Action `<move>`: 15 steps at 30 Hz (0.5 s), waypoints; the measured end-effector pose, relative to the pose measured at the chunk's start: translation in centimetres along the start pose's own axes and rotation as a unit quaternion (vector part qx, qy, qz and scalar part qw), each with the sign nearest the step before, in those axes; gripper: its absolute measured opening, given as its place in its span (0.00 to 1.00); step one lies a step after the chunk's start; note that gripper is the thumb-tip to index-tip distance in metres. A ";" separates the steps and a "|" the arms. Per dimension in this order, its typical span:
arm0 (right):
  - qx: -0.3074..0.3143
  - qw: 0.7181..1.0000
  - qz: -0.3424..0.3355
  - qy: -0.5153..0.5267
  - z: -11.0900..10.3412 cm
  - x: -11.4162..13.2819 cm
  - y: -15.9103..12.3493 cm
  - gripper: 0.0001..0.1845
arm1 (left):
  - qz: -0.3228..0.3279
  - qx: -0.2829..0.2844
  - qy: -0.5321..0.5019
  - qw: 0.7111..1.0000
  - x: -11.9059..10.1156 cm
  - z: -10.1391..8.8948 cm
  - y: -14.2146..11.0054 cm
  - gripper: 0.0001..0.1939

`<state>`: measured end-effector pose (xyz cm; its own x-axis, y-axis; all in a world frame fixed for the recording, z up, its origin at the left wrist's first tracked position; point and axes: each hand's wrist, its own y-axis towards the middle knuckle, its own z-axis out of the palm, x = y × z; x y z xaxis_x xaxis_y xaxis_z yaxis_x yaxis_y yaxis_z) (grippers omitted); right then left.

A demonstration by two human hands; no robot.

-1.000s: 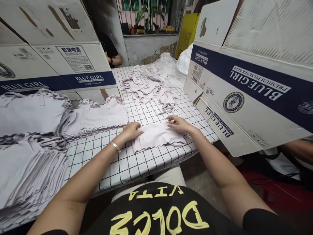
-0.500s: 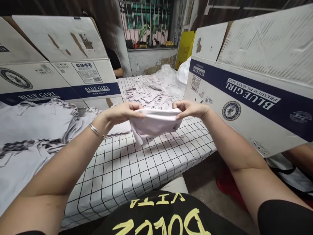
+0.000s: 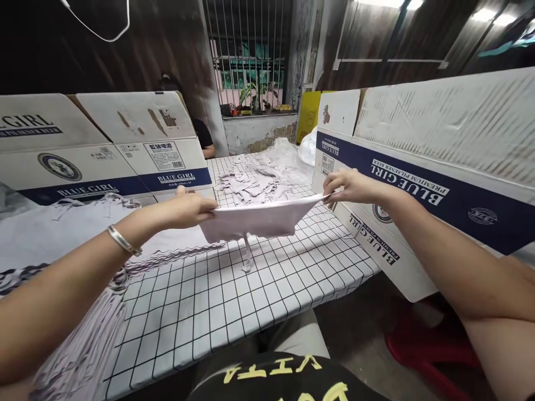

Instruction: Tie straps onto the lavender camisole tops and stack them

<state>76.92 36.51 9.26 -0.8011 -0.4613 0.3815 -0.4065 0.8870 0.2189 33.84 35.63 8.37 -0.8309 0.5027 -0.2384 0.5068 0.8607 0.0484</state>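
A small pale lilac garment [image 3: 259, 218] is stretched flat in the air above the checked table [image 3: 217, 301]. My left hand [image 3: 190, 209] pinches its left edge and my right hand [image 3: 349, 186] pinches its right corner. A thin strap hangs down from the garment's middle toward the table. A silver bangle [image 3: 122, 240] sits on my left wrist.
Stacks of finished pale garments [image 3: 62, 234] lie on the table at left. A loose heap of the same garments [image 3: 254, 184] lies farther back. Open Blue Girl cartons stand at left [image 3: 125, 150] and right [image 3: 418, 184]. Another person [image 3: 204, 139] sits behind the left carton.
Both hands lifted the garment off the table and pulled it wide apart, so it went from lying flat to bunched to stretched taut in the air. The camera tilted upward.
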 end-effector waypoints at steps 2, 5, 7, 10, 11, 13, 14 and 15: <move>0.025 0.999 0.015 0.027 -0.5 -0.8 -0.3 0.10 | 0.000 0.011 -0.031 0.999 0.2 -0.9 -0.2 0.11; 0.034 0.993 0.115 0.020 -0.1 -1.3 0.3 0.11 | -0.014 0.073 -0.197 0.978 -1.4 -2.3 -0.1 0.15; 0.009 0.989 0.143 0.039 1.0 0.0 1.0 0.17 | -0.033 0.070 -0.334 0.939 -3.5 -2.5 0.5 0.14; 0.021 0.977 0.056 0.205 3.2 4.5 1.6 0.28 | -0.040 0.043 -0.477 0.877 -6.6 -1.8 2.3 0.10; 0.038 0.964 0.018 0.263 4.0 6.3 1.7 0.29 | -0.035 0.038 -0.511 0.858 -7.4 -1.5 3.0 0.09; 0.049 0.941 -0.027 0.334 5.7 9.4 1.6 0.31 | -0.022 0.038 -0.563 0.825 -8.6 -1.2 3.9 0.08; 0.046 0.933 -0.036 0.355 6.5 10.5 1.5 0.32 | -0.014 0.035 -0.583 0.811 -8.9 -1.1 4.1 0.08; 0.045 0.925 -0.039 0.376 7.2 11.2 1.5 0.31 | -0.006 0.033 -0.600 0.800 -9.0 -1.2 4.2 0.08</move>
<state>64.16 32.86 7.39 -0.2495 -0.3788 0.8912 -0.5121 0.8327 0.2106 43.21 34.83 11.87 -0.0391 0.0207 -0.9990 0.5444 0.8388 -0.0039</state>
